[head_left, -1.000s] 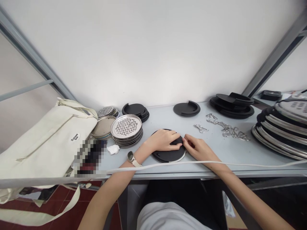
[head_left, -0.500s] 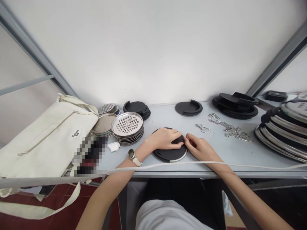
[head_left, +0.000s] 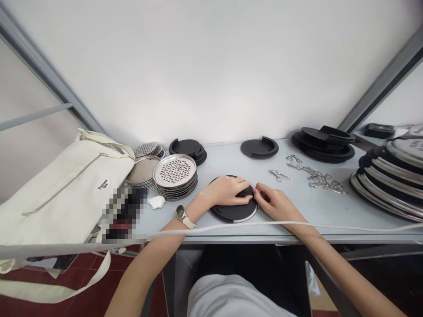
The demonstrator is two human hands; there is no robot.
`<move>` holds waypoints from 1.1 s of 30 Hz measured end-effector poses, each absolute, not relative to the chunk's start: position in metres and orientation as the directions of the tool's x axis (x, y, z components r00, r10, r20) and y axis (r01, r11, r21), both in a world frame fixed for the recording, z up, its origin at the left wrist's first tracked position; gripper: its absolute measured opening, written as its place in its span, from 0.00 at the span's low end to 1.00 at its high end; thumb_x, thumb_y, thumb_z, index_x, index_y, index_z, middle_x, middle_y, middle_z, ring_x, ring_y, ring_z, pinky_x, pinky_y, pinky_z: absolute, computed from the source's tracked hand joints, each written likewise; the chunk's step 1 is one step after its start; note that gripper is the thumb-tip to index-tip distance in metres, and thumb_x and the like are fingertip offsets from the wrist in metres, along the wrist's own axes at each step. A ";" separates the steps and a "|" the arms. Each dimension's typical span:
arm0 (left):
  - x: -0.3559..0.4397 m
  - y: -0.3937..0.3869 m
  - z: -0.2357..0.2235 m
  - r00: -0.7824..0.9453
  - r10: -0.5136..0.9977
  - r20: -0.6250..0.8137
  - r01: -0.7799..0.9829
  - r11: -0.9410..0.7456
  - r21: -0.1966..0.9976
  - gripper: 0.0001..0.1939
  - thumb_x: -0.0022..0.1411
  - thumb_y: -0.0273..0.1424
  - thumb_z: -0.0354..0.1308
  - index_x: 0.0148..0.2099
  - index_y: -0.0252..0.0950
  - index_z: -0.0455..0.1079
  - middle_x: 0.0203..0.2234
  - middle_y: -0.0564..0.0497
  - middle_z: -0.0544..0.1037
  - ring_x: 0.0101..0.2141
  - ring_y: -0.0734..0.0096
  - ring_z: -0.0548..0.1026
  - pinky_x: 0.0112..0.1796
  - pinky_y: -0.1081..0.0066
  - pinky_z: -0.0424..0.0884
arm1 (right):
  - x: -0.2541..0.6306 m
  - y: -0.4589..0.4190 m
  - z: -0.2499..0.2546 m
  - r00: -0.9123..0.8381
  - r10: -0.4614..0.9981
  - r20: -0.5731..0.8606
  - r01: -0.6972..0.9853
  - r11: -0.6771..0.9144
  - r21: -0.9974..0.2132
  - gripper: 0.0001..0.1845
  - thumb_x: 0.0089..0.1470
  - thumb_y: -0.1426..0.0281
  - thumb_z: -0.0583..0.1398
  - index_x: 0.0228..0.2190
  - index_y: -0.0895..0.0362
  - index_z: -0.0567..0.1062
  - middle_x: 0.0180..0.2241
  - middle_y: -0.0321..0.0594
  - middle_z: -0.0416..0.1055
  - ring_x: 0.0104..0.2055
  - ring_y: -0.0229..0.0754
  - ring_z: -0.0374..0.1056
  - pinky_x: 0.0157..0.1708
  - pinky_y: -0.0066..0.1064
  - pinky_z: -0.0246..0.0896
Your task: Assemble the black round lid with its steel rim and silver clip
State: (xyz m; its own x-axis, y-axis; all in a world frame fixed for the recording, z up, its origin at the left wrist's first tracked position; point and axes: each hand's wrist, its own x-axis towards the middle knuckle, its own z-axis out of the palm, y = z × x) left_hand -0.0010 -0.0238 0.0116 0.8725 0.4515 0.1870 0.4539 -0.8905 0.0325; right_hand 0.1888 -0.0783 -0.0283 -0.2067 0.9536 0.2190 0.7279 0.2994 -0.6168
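A round black disc [head_left: 228, 214] with a silvery metal rim along its front right lies on the grey table near the front edge. Across its top rests my left hand [head_left: 228, 191], fingers stretched out and thumb apart, pressing on the black surface. My right hand [head_left: 269, 200] is at the disc's right edge, thumb and forefinger pinched together there. Whatever sits between those fingertips is hidden; the other fingers are curled in. Beyond the right hand lie a small metal clip [head_left: 279, 175] and a heap of similar metal clips [head_left: 322, 179].
Left of the disc stand a stack of perforated metal plates [head_left: 175, 171], a white crumpled scrap [head_left: 156, 202] and a cream bag [head_left: 62, 189]. Black round holders [head_left: 259, 149] sit along the wall. A tall stack of discs [head_left: 390, 185] is at right. A white cable [head_left: 264, 223] crosses the front.
Both hands stay in the same place on the disc. The whole view has shifted very slightly; no object has visibly moved.
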 end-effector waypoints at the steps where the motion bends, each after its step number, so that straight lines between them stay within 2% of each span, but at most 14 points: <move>1: -0.001 -0.024 0.012 0.872 0.453 0.187 0.455 -0.890 0.036 0.12 0.66 0.39 0.48 0.40 0.36 0.65 0.32 0.49 0.74 0.33 0.66 0.74 0.33 0.70 0.66 | 0.189 -0.079 -0.028 -0.204 0.955 0.216 0.729 0.296 -0.617 0.15 0.59 0.63 0.48 0.22 0.53 0.56 0.17 0.28 0.56 0.19 0.33 0.50 0.22 0.25 0.46; 33: 0.000 -0.024 0.012 0.865 0.472 0.170 0.468 -0.881 0.065 0.12 0.66 0.40 0.48 0.39 0.36 0.65 0.33 0.49 0.74 0.34 0.66 0.74 0.34 0.69 0.66 | 0.188 -0.080 -0.026 -0.198 0.955 0.223 0.719 0.296 -0.629 0.15 0.59 0.63 0.49 0.22 0.53 0.56 0.17 0.29 0.57 0.19 0.34 0.51 0.22 0.25 0.47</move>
